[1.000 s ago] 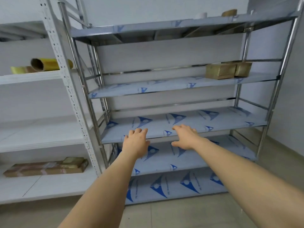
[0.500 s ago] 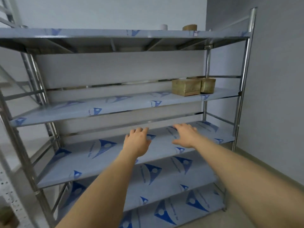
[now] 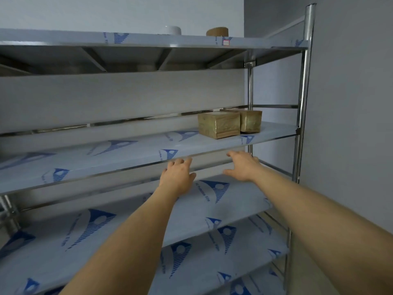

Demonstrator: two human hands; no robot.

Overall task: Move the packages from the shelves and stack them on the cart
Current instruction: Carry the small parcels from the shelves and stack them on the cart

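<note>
Two brown taped packages stand side by side on the second shelf of a steel rack: the nearer package and a second package just behind and right of it. Both my arms stretch forward and up. My left hand is open, fingers apart, just below that shelf's front edge. My right hand is also open, below the shelf edge and under the packages. Neither hand touches a package. No cart is in view.
The rack's shelves carry white film with blue triangle logos. On the top shelf stand a white roll and a brown tape roll. Steel uprights close the rack's right end, with a grey wall right behind.
The view has swung right and closer to the rack; the white side shelving has left the frame. Both hands have risen from the third shelf's level to just under the second shelf's edge.
</note>
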